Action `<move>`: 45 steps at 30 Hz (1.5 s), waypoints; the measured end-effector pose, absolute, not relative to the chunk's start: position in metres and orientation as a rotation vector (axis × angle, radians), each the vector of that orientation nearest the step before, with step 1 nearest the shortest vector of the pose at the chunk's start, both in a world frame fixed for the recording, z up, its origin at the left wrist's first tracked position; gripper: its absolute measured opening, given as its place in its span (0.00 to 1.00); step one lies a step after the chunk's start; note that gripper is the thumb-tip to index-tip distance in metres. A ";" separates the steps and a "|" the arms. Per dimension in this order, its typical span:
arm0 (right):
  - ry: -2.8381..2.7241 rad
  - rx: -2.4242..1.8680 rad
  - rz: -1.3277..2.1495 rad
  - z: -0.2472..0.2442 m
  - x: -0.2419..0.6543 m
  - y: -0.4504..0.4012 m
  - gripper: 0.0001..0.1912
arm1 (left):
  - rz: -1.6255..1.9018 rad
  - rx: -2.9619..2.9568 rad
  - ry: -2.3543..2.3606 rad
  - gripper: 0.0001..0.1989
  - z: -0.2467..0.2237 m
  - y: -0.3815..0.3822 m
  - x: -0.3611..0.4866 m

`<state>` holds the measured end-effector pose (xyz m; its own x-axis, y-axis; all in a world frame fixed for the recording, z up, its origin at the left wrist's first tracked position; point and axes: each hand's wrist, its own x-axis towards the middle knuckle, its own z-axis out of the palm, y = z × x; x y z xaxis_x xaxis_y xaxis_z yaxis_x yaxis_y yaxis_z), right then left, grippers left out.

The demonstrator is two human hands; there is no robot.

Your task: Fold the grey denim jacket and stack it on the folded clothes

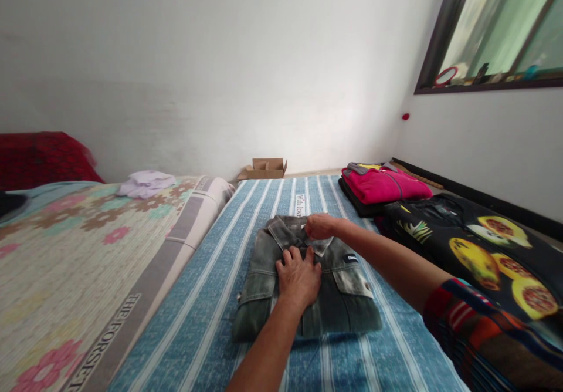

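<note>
A folded grey-green denim jacket lies front side up on the blue striped bed sheet. Its collar, a chest pocket flap and a small dark label are visible. My left hand rests palm down on the middle of the jacket's front, its fingers spread. At the collar, my right hand is closed with the fingers curled in, gripping the collar's right side near the neck opening. The fingertips of the right hand are partly hidden.
To the right are a folded pink garment and a black fruit-print garment. A cardboard box stands by the wall. On the left, a floral-covered bed holds a pale crumpled cloth.
</note>
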<state>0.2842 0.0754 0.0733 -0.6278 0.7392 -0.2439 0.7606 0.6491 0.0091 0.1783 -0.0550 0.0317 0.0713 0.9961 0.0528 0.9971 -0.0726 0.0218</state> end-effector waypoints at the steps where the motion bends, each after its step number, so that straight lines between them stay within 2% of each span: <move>1: 2.662 1.232 -0.121 0.073 0.286 0.073 0.08 | -0.087 -2.284 -2.127 0.25 0.032 -0.055 0.178; 6: 2.724 1.254 -0.096 0.074 0.291 0.066 0.11 | -0.057 -2.294 -2.144 0.24 0.033 -0.055 0.178; 15: 2.655 1.139 -0.221 0.077 0.288 0.080 0.10 | -0.074 -2.303 -2.113 0.21 0.031 -0.054 0.176; 21: 2.607 1.149 -0.121 0.082 0.274 0.075 0.07 | -0.058 -2.308 -2.129 0.21 0.030 -0.054 0.176; 26: 2.693 1.153 -0.056 0.076 0.281 0.069 0.10 | -0.094 -2.306 -2.127 0.21 0.029 -0.053 0.176; 33: 2.663 1.111 -0.147 0.075 0.284 0.077 0.10 | -0.134 -2.306 -2.108 0.21 0.028 -0.053 0.176; 45: 2.770 1.141 -0.110 0.068 0.288 0.070 0.09 | -0.078 -2.302 -2.126 0.21 0.030 -0.052 0.178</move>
<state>0.2881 0.0704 0.0685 -0.7013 0.6946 -0.1601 0.7051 0.7090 -0.0128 0.1776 -0.0523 0.0305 0.0788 0.9960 0.0414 0.9964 -0.0800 0.0282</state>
